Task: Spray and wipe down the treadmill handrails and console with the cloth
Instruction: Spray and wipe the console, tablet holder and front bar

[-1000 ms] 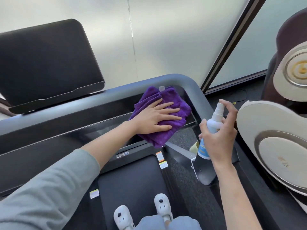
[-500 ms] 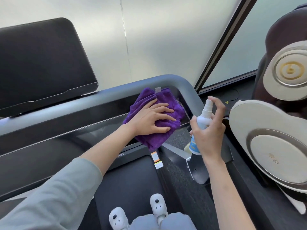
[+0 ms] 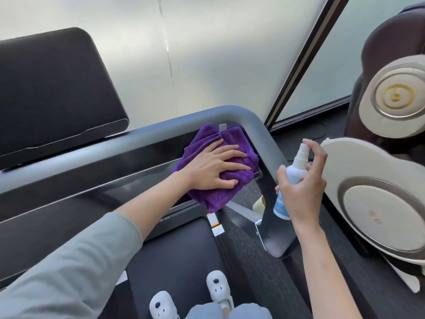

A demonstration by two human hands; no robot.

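My left hand (image 3: 213, 166) lies flat with spread fingers on a folded purple cloth (image 3: 232, 139), pressing it against the right end of the treadmill's glossy black console panel (image 3: 92, 199). The grey handrail (image 3: 248, 116) curves round just above and right of the cloth. My right hand (image 3: 301, 187) grips a small white spray bottle (image 3: 296, 171) with a blue label, upright beside the rail's right post, with the index finger over the nozzle. The dark tilted screen (image 3: 53, 88) stands at the far left.
I stand on the black treadmill belt (image 3: 174, 256) in white shoes (image 3: 218, 286). A brown and cream massage chair (image 3: 379, 196) crowds the right side. A frosted glass wall (image 3: 218, 54) rises behind the rail. A pale cup (image 3: 259, 203) sits below the bottle.
The cloth and my left hand have slid slightly along the console's right end. The bottle stays upright in my right hand, near the same spot by the rail.
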